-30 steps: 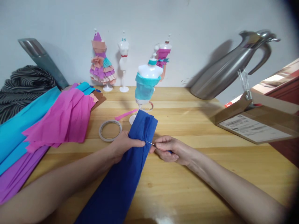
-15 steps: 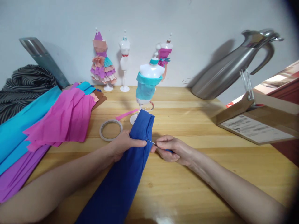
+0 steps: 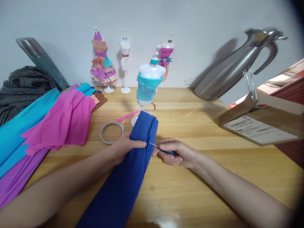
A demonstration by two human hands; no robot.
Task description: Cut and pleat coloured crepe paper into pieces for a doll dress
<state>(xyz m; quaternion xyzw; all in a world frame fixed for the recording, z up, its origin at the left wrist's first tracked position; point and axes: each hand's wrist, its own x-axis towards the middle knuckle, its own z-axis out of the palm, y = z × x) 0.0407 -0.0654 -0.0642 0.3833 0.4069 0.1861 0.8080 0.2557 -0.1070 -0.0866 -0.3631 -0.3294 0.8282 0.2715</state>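
Note:
A long folded strip of dark blue crepe paper slants up from the front edge, its far end in front of the small mannequin. My left hand grips it from the left, thumb flat on top, fingers hidden underneath. On the other side, my right hand is closed around small blue-handled scissors, whose metal blades lie at the strip's right edge, close to my left thumb. The white mannequin behind the strip wears a turquoise paper wrap and a turquoise neckband.
A roll of tape lies beside a pink paper strip. Pink crepe paper and blue and purple sheets are piled at left. Several dressed mannequins stand by the wall. A steel jug and a cardboard box are at right.
The scissors' blades show more openly beside the paper's edge, and more of the blue handle is visible. Both hands keep nearly the same place; the view has shifted slightly.

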